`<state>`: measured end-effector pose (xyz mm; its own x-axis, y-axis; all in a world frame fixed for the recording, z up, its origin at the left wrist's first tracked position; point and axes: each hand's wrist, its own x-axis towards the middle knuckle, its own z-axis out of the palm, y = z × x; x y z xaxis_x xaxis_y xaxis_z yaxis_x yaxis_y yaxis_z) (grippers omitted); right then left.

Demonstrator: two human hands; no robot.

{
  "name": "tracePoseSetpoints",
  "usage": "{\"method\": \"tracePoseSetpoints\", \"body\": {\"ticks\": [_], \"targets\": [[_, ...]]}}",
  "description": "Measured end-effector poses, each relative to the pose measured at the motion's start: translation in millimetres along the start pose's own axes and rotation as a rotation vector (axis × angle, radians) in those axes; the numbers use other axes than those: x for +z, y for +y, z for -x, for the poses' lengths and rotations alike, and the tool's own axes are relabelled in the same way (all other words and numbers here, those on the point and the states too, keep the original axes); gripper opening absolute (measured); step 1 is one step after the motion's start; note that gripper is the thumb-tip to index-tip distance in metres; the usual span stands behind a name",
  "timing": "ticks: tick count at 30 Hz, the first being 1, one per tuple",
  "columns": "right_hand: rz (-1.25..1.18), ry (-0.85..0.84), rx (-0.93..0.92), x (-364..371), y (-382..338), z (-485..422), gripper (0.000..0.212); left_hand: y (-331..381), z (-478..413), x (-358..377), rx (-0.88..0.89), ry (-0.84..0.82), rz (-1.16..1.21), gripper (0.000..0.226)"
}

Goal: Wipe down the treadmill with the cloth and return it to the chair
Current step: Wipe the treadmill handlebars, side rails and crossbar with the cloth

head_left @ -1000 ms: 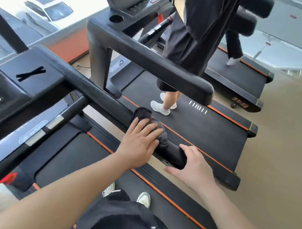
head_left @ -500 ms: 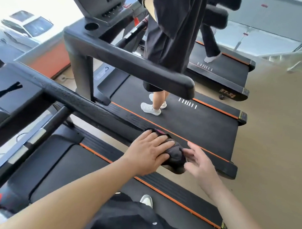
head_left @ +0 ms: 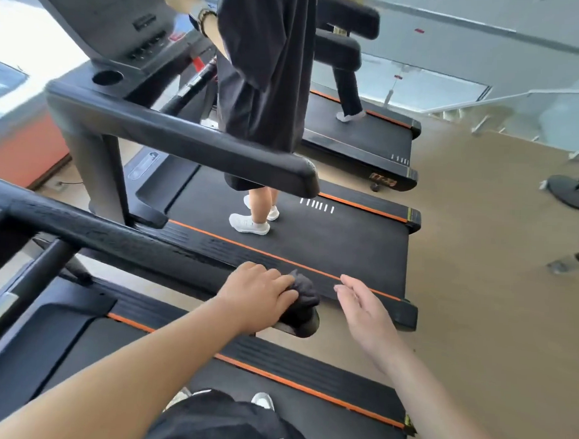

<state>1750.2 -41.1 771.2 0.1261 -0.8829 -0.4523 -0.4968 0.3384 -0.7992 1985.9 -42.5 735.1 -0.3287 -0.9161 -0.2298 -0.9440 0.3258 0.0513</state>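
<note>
Head view looks down along the black handrail (head_left: 116, 243) of the treadmill (head_left: 276, 357) on which the wearer stands. At the free end of the handrail sits the dark cloth (head_left: 304, 293), bunched into a lump on top of the rail. The left hand (head_left: 262, 299) lies palm down on the handrail just behind the lump, its fingers (head_left: 281, 286) bent over the cloth, gripping it and pressing it against the rail. The right hand (head_left: 360, 309) hovers just beyond the end of the handrail, close to the cloth but apart from it, fingers (head_left: 346, 287) nearly straight and holding nothing. On the far side of the handrail stands a second treadmill (head_left: 346, 251), where another person (head_left: 260, 70) in dark clothes and white shoes (head_left: 248, 224) stands on the belt.
</note>
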Motion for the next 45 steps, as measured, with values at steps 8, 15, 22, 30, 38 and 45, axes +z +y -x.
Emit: {"method": "tracePoseSetpoints", "body": {"ticks": [8, 15, 22, 30, 38, 45], "targets": [[0.138, -0.077, -0.098, 10, -11, 0, 0.049, 29, 6, 19, 0.280, 0.235, 0.016, 0.042], [0.399, -0.103, -0.245, 55, -7, -25, 0.054, 4, 35, -9, 0.255, 0.256, 0.443, 0.023], [1.136, 0.097, -0.275, 99, -28, -37, 0.074, -63, 98, -9, -0.194, 0.569, 0.456, 0.020], [1.115, 0.097, -0.576, 210, -86, -55, 0.057, -114, 142, 3, -0.402, 0.570, 0.510, 0.013], [1.017, -0.070, -0.514, 183, -72, -72, 0.084, -152, 158, 11, -0.590, 0.300, 0.625, 0.022], [1.179, 0.030, -0.606, 278, -132, -75, 0.072, -203, 190, -5, -0.747, 0.264, 0.724, 0.020]]}}
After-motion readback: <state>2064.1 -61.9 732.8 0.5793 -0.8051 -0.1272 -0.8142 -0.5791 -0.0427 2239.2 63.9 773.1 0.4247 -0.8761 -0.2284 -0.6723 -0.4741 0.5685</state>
